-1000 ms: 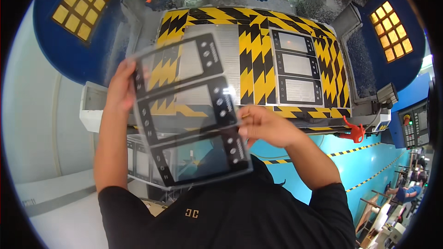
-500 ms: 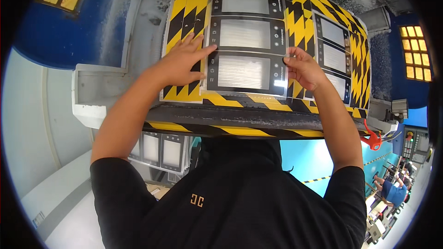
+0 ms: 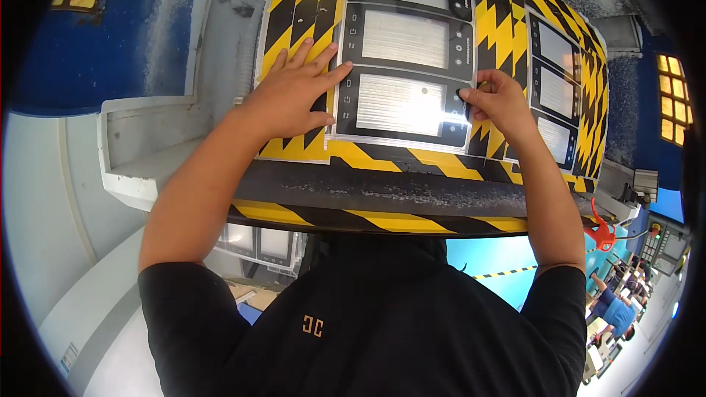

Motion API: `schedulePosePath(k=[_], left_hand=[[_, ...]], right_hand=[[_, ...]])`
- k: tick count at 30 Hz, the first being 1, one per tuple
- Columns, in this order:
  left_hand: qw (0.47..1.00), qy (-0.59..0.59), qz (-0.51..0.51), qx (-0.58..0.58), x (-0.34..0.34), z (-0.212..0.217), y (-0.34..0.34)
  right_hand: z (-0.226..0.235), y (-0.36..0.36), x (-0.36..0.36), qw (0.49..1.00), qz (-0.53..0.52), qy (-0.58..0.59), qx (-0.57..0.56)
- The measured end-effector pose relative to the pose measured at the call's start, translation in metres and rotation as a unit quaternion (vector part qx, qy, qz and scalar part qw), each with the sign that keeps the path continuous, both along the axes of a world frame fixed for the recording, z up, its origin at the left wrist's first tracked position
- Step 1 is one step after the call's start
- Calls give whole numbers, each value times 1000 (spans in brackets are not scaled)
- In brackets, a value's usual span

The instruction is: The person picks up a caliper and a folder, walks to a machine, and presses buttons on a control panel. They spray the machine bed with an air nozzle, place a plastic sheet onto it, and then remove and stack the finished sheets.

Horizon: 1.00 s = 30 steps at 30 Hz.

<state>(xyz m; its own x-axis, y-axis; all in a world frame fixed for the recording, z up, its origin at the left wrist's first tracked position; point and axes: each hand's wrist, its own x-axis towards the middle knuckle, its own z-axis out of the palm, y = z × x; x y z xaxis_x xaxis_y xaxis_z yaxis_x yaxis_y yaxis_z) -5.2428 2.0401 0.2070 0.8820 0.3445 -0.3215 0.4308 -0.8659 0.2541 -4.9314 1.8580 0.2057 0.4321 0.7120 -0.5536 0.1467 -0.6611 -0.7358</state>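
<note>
A clear sheet with three black-framed panels, each with a pale window and small printed icons, lies on a bed covered in yellow-and-black striped tape. My left hand is spread open on the tape, its fingertips at the sheet's left edge beside the nearest panel. At the right edge of that panel, my right hand is closed, thumb and forefinger pinching the sheet's edge; the exact grip is partly hidden. Light glares off the nearest panel's window.
A second set of framed panels lies to the right on the striped bed. A dark ledge runs along the front. An orange-red handled tool hangs at the right corner. More panels stand below left. A person is far right.
The view has shifted, so the panels appear nearer and slightly right. My left hand stays spread at the left edge, and my right hand keeps pinching the right edge. Glare on the nearest window has grown.
</note>
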Motion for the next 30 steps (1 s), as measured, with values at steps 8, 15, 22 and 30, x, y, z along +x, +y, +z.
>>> schedulePosePath(k=[8,15,22,30], left_hand=[[1000,-14,1,10,0,-2,-2],[1000,-8,2,16,-1,-4,-2],[1000,-18,4,13,-1,-6,-3],[999,-8,0,35,-1,-6,-3]], right_hand=[[-5,2,1,1000,-7,-15,-10],[-3,2,2,1000,1,-26,-6],[-3,2,1,1000,0,-20,0],[-1,2,-2,999,1,-37,-7]])
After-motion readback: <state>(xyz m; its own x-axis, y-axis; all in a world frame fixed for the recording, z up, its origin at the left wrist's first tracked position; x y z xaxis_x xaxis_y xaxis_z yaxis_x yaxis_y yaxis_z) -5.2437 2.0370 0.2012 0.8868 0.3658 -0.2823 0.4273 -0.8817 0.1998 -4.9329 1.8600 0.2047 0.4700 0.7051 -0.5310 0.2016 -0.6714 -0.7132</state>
